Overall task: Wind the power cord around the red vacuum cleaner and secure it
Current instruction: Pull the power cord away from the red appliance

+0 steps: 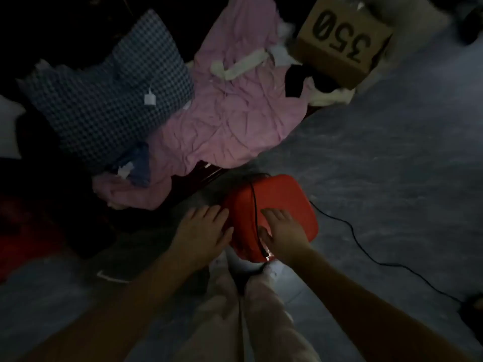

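Dim floor [379, 152]: vacuum [277, 199] is steadied under flat, unclenched left hand [203, 231] and right hand [283, 231]; one cord [254, 205] turn, unheld, may slip off.

Upper centre, pink cloth [230, 113] lies crumpled; checked pillow [109, 100] at its left; box [342, 40] marked 350 upper right; grey floor [379, 158].

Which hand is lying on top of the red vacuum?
The right hand lies flat on top of the red vacuum cleaner, beside the black cord. The left hand is only at its side.
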### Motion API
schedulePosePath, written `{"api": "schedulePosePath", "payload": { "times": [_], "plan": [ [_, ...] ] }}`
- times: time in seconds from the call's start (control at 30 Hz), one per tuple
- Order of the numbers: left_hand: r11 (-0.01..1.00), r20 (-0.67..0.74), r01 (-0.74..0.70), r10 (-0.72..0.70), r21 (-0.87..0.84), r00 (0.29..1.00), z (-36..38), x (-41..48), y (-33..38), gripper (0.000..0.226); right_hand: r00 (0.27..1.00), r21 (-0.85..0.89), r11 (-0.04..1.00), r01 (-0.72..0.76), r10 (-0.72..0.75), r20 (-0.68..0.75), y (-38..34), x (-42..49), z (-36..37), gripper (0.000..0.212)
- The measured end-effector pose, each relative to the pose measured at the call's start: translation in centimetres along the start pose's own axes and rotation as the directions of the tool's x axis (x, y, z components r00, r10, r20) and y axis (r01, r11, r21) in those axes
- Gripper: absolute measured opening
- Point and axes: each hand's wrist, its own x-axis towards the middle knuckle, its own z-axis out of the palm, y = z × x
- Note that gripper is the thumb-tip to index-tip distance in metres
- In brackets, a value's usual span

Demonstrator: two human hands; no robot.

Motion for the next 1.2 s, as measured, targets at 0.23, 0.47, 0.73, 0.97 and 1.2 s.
{"api": "schedulePosePath", "payload": {
  "times": [0.23, 0.47, 0.73, 0.97, 1.2],
  "plan": [
    [0.998, 0.074, 0.053, -0.051, -0.018, 0.996, 11.5, 1.1, -0.8, 0.049, 0.968, -0.004, 0.981, 0.193, -0.189, 0.167, 5.8, 7.4, 10.3, 0.049],
    [0.985, 0.056, 0.163, -0.16, -0.058, 0.986, 15.3, 1.4, 0.0, 0.049, 0.949, -0.092, 0.959, 0.269, -0.248, 0.194, 9.5, 10.9, 13.9, 0.04],
    [0.966, 0.066, 0.242, -0.236, -0.096, 0.969, 12.6, 2.5, 3.5, 0.052, 0.969, 0.037, 0.975, 0.221, -0.223, 0.103, 12.4, 10.7, 9.5, 0.035],
    [0.986, 0.059, 0.141, -0.136, -0.089, 0.989, 7.2, 5.9, 7.6, 0.054, 0.979, 0.479, 0.878, 0.023, 0.077, -0.189, 13.4, 4.1, 3.6, 0.04],
    [0.988, -0.012, -0.148, 0.147, -0.045, 0.989, -1.2, 8.5, 14.7, 0.053, 0.909, 0.687, 0.714, -0.134, 0.365, -0.202, 14.9, -5.1, -3.8, 0.028]
  ]
}}
